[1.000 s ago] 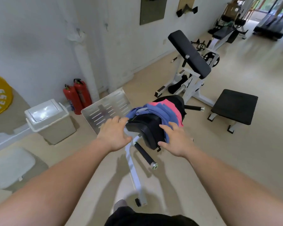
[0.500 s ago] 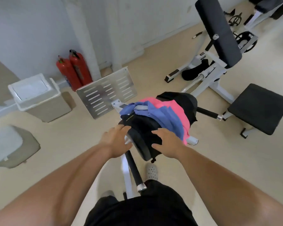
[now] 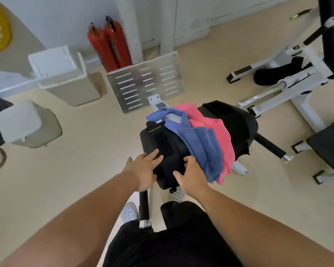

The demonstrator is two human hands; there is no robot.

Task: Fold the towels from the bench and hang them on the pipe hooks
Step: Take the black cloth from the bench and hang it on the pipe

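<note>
- desk (image 3: 152, 139) — black padded gym seat in mid-frame, with a green-lettered label near its far-left corner.
- blue towel (image 3: 201, 147) lies crumpled on the desk's right half and hangs over the right edge.
- pink towel (image 3: 223, 132) sits just beyond the blue one on the desk, partly under it. It also hangs off the right edge.
- black cloth (image 3: 233, 120) is bunched at the desk's far end, touching the pink towel.
- left hand (image 3: 143, 170) is at the desk's near-left corner, fingers (image 3: 152, 155) straight and released, lying flat on the black surface.
- right hand (image 3: 193, 176) is at the desk's near end, just beside the blue towel. Its fingers (image 3: 189, 160) are bent and the thumb is spread — cannot tell if they pinch black fabric or only press.
- slotted metal plate (image 3: 143, 83) stands on the floor beyond the desk's far end, with two red fire extinguishers (image 3: 114, 43) behind it.
- white bin (image 3: 60, 68) is on the floor, well apart from the desk to its far left.
</note>
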